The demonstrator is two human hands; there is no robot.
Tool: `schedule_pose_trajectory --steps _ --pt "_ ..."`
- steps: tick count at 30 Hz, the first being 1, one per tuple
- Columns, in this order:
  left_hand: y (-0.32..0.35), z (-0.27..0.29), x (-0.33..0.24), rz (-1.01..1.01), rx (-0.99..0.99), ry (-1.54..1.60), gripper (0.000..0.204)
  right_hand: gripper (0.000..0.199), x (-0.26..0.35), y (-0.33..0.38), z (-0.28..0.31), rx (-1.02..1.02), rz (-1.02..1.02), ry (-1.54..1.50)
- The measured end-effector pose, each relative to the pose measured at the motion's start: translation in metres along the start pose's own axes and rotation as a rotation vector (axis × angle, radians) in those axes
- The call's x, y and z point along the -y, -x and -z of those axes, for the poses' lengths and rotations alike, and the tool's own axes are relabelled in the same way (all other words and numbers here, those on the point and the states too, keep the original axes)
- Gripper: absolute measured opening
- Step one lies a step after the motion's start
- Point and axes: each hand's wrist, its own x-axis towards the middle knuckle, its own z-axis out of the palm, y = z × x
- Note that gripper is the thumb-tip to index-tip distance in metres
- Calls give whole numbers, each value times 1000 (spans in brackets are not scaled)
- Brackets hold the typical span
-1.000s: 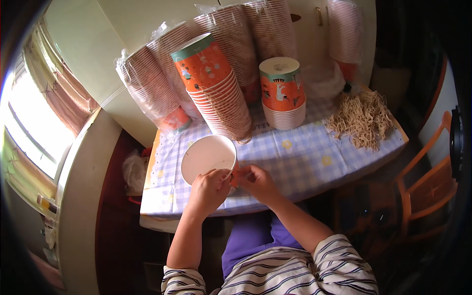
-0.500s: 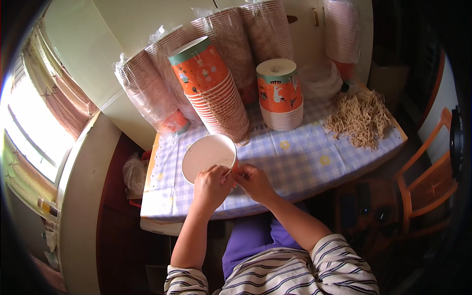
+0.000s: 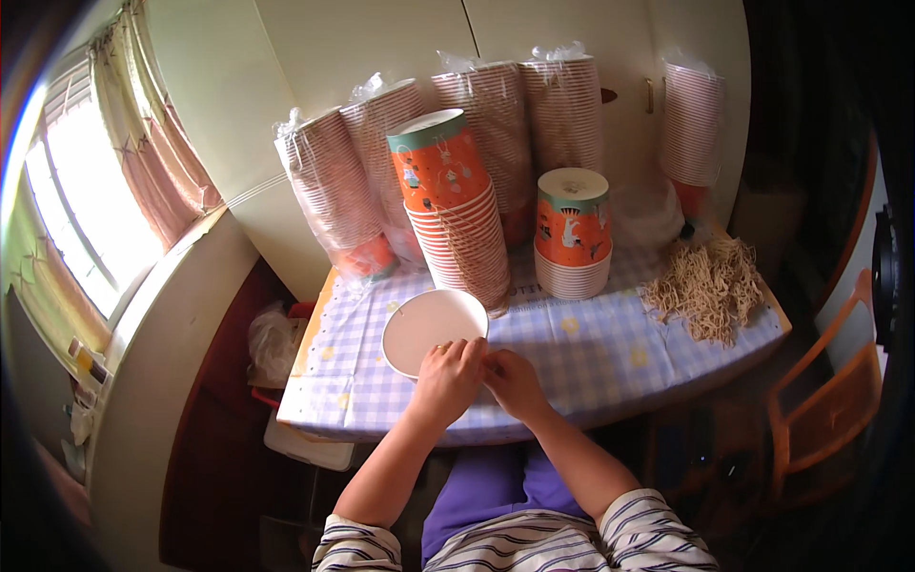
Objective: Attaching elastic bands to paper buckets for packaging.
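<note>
A single white-lined paper cup (image 3: 431, 327) stands open-mouthed on the checked tablecloth (image 3: 610, 357), close to me. My left hand (image 3: 446, 378) grips its near rim with curled fingers. My right hand (image 3: 512, 379) is closed beside it, fingertips pinched at the same rim; whether it pinches a string there is too small to tell. Behind the cup leans a tall stack of orange printed cups with string handles (image 3: 456, 219). A shorter stack of the same cups (image 3: 572, 234) stands to its right.
Several plastic-wrapped sleeves of cups (image 3: 334, 195) lean against the white cupboard at the back. A heap of tan string handles (image 3: 710, 284) lies at the table's right end. An orange chair (image 3: 824, 410) stands to the right, a curtained window (image 3: 95, 210) to the left.
Both hands stay at the cup's near rim, shifting only slightly; the view has tilted a little, so the table sits differently in frame.
</note>
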Motion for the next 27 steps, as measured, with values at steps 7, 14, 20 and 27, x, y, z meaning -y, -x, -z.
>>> schedule_pose_trajectory --steps 7,14,20,27 --pt "5 -6 6 -14 -31 78 23 19 2 -2 0 -30 -36 35" --pt "6 -3 7 60 -30 128 25 20 0 -2 -2 -32 -37 44" --pt "19 24 3 149 -65 -3 23 56 -29 11 0 -84 -164 -214" --pt "34 28 -4 15 -252 90 16 91 -7 20 9 73 -543 -529"
